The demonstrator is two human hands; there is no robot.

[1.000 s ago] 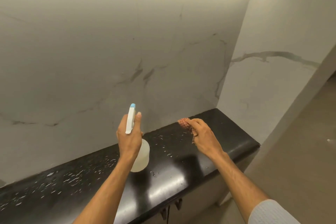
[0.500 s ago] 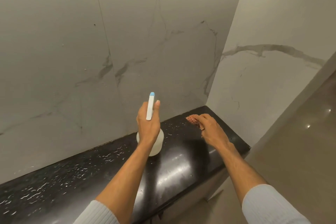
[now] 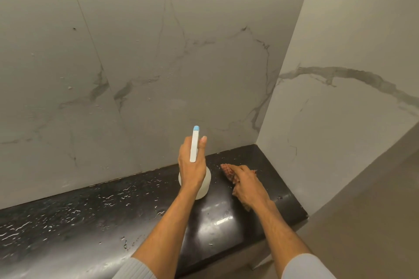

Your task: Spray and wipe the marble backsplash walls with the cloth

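Observation:
My left hand (image 3: 191,165) grips a white spray bottle (image 3: 205,184) whose blue-tipped nozzle points up at the back marble backsplash wall (image 3: 158,63). Fine droplets speckle that wall. My right hand (image 3: 248,184) rests on the black countertop (image 3: 68,222) near the corner, pressing down a reddish checked cloth (image 3: 227,171) that is mostly hidden under its fingers. A second marble wall (image 3: 340,108) with a grey vein meets the back wall at the right.
Many water droplets cover the glossy countertop, thickest on the left. Its rounded front edge runs toward the lower right. A beige floor (image 3: 374,222) lies beyond the counter's right end.
The view has swung right and nearer to the corner. My left hand with the bottle is now more upright and closer to my right hand, which stays on the cloth.

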